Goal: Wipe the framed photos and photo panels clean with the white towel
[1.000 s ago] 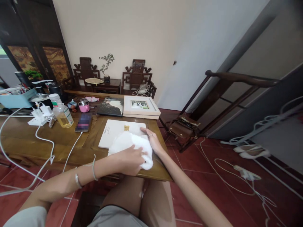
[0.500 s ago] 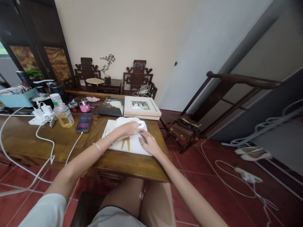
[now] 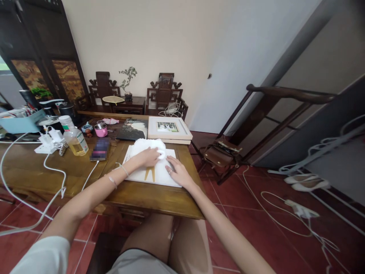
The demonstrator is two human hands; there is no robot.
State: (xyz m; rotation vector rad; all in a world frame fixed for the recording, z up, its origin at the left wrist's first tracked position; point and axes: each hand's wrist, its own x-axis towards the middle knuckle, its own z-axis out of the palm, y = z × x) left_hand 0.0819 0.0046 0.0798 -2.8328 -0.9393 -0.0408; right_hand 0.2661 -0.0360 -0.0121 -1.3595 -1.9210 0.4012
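Observation:
A white board or book (image 3: 164, 178) with a golden, two-pronged shape on its face lies flat near the right end of the wooden table. My left hand (image 3: 148, 156) is closed on a bunched white cloth (image 3: 146, 144) and presses it against the upper part of the board. Part of the board's face is hidden under the cloth and that hand. On the right side of the board rests my right hand (image 3: 179, 172), open, its fingers spread flat and a ring on one of them.
Behind the board are stacked white picture frames (image 3: 169, 131) and a dark picture (image 3: 132, 129). Leftward are a phone (image 3: 99, 149) on a cable, a bottle of yellowish liquid (image 3: 75, 139), a pink cup (image 3: 100, 130) and a power strip (image 3: 47, 144). A chair (image 3: 245, 125) holding a brown bag stands right.
My left hand has slid the cloth leftward over the board, away from the fingers of my right hand. The right hand stays in about the same place.

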